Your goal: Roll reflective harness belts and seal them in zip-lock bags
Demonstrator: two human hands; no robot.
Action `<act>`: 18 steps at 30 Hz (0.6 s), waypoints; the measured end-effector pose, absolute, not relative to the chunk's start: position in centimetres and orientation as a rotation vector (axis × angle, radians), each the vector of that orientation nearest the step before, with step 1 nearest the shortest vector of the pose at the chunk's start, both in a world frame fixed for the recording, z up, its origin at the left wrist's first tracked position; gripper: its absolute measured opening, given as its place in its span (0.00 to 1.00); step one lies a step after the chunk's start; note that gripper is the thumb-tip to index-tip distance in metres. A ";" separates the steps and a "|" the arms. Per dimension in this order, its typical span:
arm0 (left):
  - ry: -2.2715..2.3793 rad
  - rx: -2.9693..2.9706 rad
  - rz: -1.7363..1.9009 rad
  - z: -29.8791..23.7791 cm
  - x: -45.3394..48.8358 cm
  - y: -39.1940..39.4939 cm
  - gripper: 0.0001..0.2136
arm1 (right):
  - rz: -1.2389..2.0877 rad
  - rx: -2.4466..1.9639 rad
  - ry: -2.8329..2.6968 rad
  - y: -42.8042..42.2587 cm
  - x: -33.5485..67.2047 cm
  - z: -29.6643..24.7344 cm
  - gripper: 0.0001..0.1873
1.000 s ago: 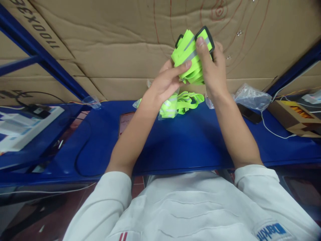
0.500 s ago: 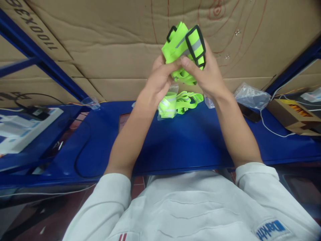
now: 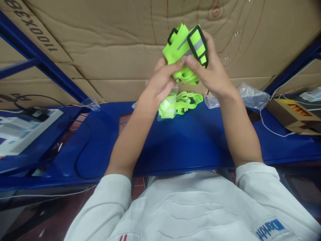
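A bundle of neon-yellow reflective straps [image 3: 179, 50] with grey stripes and black buckles is held up above the table, in front of the cardboard. My left hand [image 3: 164, 75] is closed on its lower left side. Round its right side my right hand [image 3: 212, 68] is closed too, and the two thumbs nearly meet at the front. A large black buckle [image 3: 198, 45] lies on the right part of the bundle, beside my right fingers. Below, on the blue table, sit a bagged yellow reflective roll [image 3: 168, 106] and a loose yellow strap [image 3: 189, 101].
Clear plastic bags [image 3: 255, 97] lie at the back right of the blue table [image 3: 185, 144], near an open cardboard box [image 3: 296, 115] and a white cable. A large cardboard sheet [image 3: 112, 50] stands behind. On the left are a white box [image 3: 32, 134] and a black cable.
Both hands and the strap bundle have shifted very slightly to the right. My grip looks the same.
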State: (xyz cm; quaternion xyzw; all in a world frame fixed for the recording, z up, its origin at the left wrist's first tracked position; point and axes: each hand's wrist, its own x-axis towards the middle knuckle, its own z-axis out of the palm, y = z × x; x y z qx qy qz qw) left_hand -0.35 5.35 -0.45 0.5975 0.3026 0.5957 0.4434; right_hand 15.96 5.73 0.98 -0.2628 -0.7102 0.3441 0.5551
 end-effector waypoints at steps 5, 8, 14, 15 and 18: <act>0.769 1.467 1.468 -0.6 -0.4 5.8 0.17 | 0.825 -0.664 -1.713 6.1 16.3 0.8 0.22; 0.692 1.426 1.470 -0.9 -0.5 5.9 0.14 | 0.781 -0.671 -1.767 6.4 16.2 0.7 0.21; 0.480 1.342 1.523 -1.2 0.1 5.6 0.06 | 0.653 -0.757 -2.124 5.9 18.7 2.3 0.33; 0.462 1.315 1.534 -1.2 0.2 5.6 0.07 | 0.650 -0.776 -2.188 5.8 19.6 2.7 0.34; 0.467 1.257 1.569 -1.1 0.1 5.8 0.09 | 0.597 -0.906 -2.223 6.0 22.8 3.4 0.33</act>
